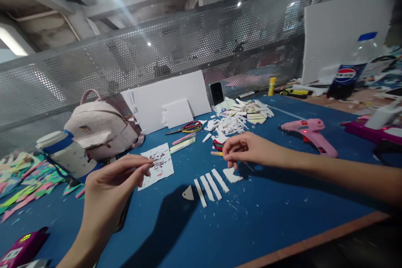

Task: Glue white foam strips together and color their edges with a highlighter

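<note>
My left hand [114, 190] hangs over the near side of a white paper sheet [168, 161] strewn with tiny coloured bits. Its thumb and forefinger are pinched together; whatever they hold is too small to make out. To the right, my right hand [243, 150] is closed just above a white tail-shaped foam piece [232, 175]. A thin line, perhaps a needle or thread, shows beneath its fingers. Between both hands, several white foam strips [212, 183] lie side by side in a row, with a small rounded triangular piece [188, 193] with a hole at the left end.
Scissors [191, 126], marker pens [182, 145] and a heap of white foam scraps [230, 123] lie behind the hands. A pink glue gun [310, 132] rests at right, near a cola bottle [350, 69]. At left stand a backpack [100, 123] and a white-blue flask [63, 150].
</note>
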The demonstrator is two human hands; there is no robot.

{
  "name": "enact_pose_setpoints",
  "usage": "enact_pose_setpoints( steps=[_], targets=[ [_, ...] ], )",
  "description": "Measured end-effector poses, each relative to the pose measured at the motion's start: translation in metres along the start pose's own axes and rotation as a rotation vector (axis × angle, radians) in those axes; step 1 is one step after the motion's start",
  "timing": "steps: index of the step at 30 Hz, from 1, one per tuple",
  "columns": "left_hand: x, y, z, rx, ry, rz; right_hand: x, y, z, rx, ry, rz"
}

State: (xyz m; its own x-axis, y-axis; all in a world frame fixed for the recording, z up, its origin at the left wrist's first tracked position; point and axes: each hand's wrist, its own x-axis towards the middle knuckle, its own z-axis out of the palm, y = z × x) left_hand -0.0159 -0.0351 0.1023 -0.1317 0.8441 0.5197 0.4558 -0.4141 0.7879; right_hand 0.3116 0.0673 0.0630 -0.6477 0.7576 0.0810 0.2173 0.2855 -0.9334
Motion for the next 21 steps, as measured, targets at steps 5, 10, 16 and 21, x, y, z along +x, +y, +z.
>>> enact_pose_setpoints(
  steps=[5,10,16,21],
  targets=[
    [-0.01,-0.008,0.007,-0.002,-0.034,-0.058,-0.003,0.005,-0.002,-0.094,0.036,-0.025],
    [-0.008,-0.019,0.023,-0.112,-0.236,-0.219,-0.003,0.0,0.004,-0.244,0.067,-0.114],
    [-0.021,-0.007,0.07,-0.588,-0.627,-0.613,0.007,-0.027,0.027,-0.459,0.091,-0.431],
    [-0.039,-0.013,0.086,-0.722,-0.592,-0.711,0.007,-0.038,0.026,-0.529,0.123,-0.552]
  ],
)
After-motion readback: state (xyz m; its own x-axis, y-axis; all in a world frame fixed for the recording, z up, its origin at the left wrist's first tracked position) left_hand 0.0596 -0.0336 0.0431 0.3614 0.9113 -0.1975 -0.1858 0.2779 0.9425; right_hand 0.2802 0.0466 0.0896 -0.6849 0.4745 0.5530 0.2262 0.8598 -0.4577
